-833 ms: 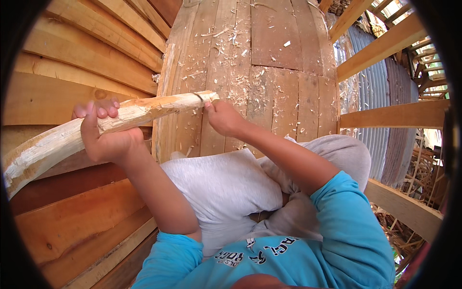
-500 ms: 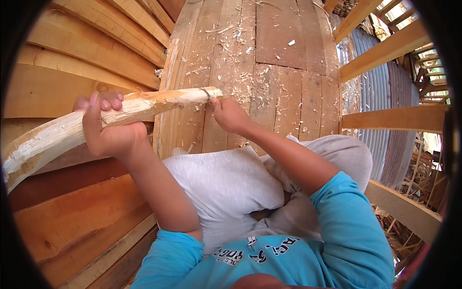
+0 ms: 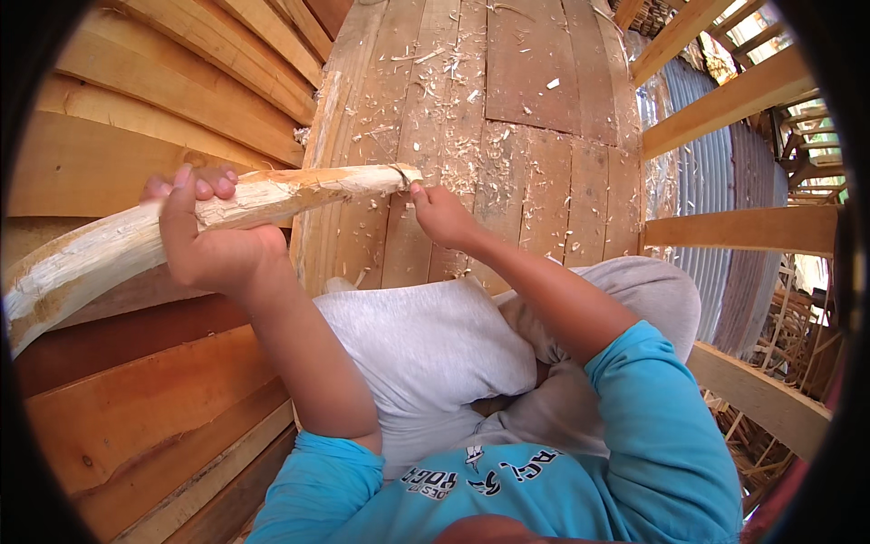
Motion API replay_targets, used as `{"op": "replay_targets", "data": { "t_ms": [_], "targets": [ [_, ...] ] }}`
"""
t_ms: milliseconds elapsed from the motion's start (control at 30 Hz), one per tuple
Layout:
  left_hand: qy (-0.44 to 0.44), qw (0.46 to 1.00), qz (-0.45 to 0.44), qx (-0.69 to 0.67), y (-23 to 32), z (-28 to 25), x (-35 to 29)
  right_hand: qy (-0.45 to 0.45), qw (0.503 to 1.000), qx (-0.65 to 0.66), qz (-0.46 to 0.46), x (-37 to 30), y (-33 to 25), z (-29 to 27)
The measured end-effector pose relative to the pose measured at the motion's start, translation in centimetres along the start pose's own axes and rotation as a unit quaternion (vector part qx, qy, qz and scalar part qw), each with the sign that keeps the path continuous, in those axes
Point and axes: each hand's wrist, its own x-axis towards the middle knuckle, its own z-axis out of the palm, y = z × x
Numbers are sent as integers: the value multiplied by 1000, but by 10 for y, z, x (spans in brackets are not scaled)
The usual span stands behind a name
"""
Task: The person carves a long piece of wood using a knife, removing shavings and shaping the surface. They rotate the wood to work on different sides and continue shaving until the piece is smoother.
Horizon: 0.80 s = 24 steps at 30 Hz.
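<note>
A long, curved, peeled wooden pole runs from the far left edge to the middle, its pale surface rough with brown patches. My left hand is wrapped around it, thumb and fingers coming over the top. By the pole's right tip, my right hand is closed, with the thumb pointing at the wood. A thin dark strip crosses the tip just ahead of that thumb. Whether it is a blade or a cord, and what lies inside the right fist, I cannot tell.
Pale shavings lie over the plank floor. Stacked boards rise on my left. At the right stand wooden rails, with corrugated metal sheets beyond. My crossed legs in grey trousers are below the pole.
My right hand and the dark strip have shifted slightly to the right along the pole's tip. My left hand keeps its grip, and the pole has barely moved.
</note>
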Motion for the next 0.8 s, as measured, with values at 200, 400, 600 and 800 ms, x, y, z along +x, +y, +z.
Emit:
{"op": "replay_targets", "data": {
  "t_ms": [200, 400, 600, 800],
  "targets": [
    [52, 998, 18, 19, -3, 2, -2, 47, 991, -16, -123, -13, -10, 9],
    [55, 998, 13, 30, -5, -8, 4, 27, 986, -13, -164, -24, -33, 6],
    [70, 997, 21, 35, -4, -1, 3, 27, 992, -17, -124, -13, -20, 4],
    [58, 998, 19, 23, -3, 7, -1, 44, 993, -31, -105, -8, -11, 4]
  ]
}}
